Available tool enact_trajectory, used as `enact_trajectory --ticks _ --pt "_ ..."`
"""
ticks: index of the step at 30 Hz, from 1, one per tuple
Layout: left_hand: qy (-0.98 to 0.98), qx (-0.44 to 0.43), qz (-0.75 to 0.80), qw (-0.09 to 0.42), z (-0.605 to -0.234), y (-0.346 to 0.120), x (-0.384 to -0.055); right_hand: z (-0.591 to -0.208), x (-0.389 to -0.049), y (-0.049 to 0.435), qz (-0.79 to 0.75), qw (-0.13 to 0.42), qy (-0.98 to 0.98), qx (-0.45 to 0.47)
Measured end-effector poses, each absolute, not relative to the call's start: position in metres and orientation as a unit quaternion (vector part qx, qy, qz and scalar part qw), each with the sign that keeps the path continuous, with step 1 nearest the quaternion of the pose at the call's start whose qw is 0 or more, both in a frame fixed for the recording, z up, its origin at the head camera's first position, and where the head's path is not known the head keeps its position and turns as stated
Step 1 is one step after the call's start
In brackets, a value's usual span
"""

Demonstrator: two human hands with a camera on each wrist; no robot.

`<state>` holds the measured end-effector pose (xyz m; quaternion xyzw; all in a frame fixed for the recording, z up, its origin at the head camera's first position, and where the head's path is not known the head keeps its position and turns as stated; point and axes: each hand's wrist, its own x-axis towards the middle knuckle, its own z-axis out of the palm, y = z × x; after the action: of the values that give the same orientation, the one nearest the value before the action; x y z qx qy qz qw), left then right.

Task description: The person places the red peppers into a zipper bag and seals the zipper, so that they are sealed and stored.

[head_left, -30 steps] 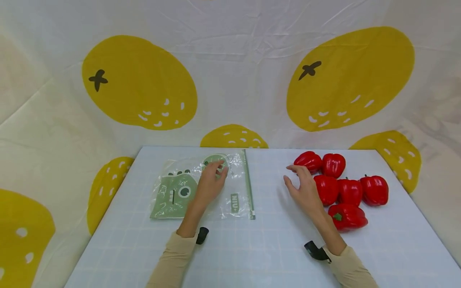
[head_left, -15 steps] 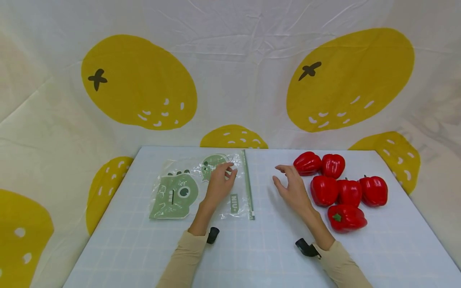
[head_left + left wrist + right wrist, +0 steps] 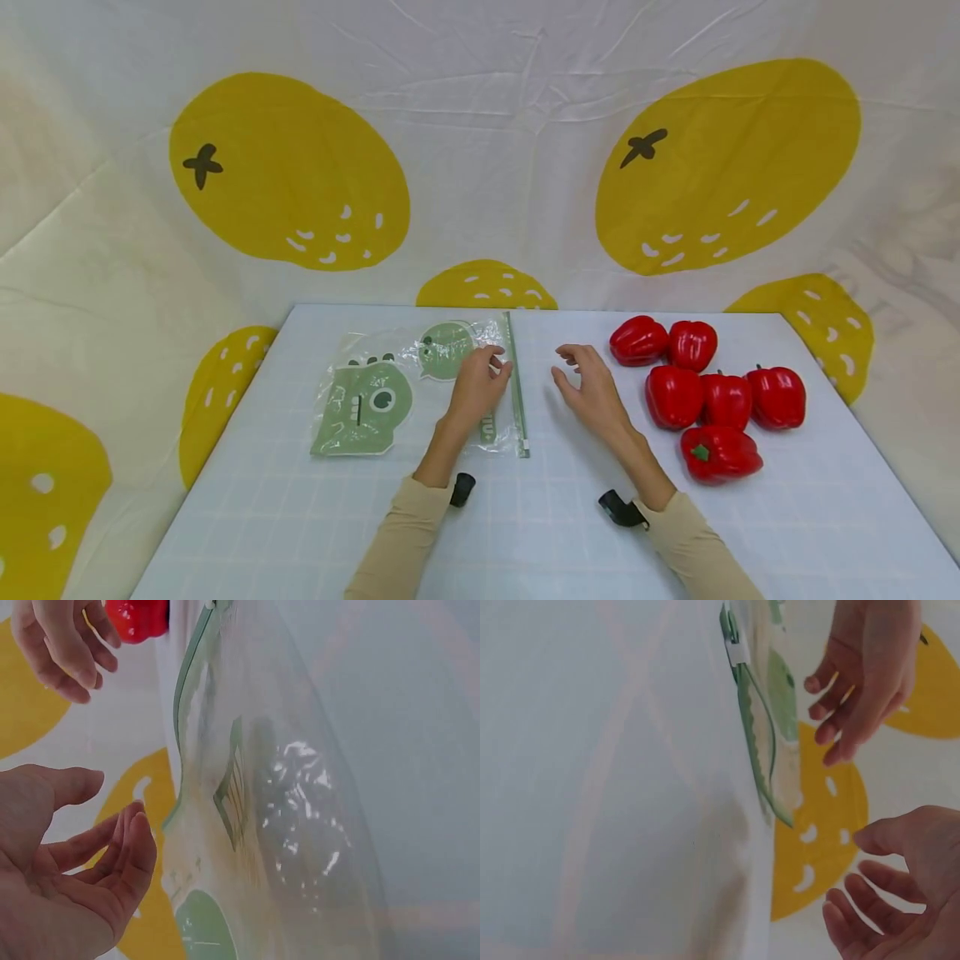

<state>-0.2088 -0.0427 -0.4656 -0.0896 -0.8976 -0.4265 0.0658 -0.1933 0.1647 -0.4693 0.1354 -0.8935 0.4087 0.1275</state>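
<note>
A clear plastic zip bag printed with green cartoon dinosaurs (image 3: 427,408) lies flat at the left of the white grid-patterned table (image 3: 540,517), probably because thin film with nothing visible inside has no body to stand on. Its green zip strip (image 3: 517,379) faces right, toward six glossy red bell peppers (image 3: 725,402) — most likely turned that way so the mouth end meets them. They sit grouped on the right, likely close-set to stay within reach; the front one lies on its side, green stem (image 3: 700,452) leftward. The left hand (image 3: 480,387) hovers over the bag's zip end, its fingers loosely curved, the thumb apart from them and nothing between. The right hand (image 3: 592,387) hangs between strip and peppers, fingers spread a little, thumb well away, likewise holding nothing. Both palms turn inward, which I judge a relaxed, neutral carriage — neither hand seems to press the film, though the exact height is hard to tell. The small white slider (image 3: 737,654) sits toward the strip's near end.
</note>
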Motion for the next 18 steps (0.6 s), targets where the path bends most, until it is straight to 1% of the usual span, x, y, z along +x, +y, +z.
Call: enact_trajectory --ticks 18 --pt "-0.915 -0.057 -0.399 -0.023 -0.473 -0.025 -0.203 -0.477 -0.201 0.15 0.387 0.104 -0.905 0.14"
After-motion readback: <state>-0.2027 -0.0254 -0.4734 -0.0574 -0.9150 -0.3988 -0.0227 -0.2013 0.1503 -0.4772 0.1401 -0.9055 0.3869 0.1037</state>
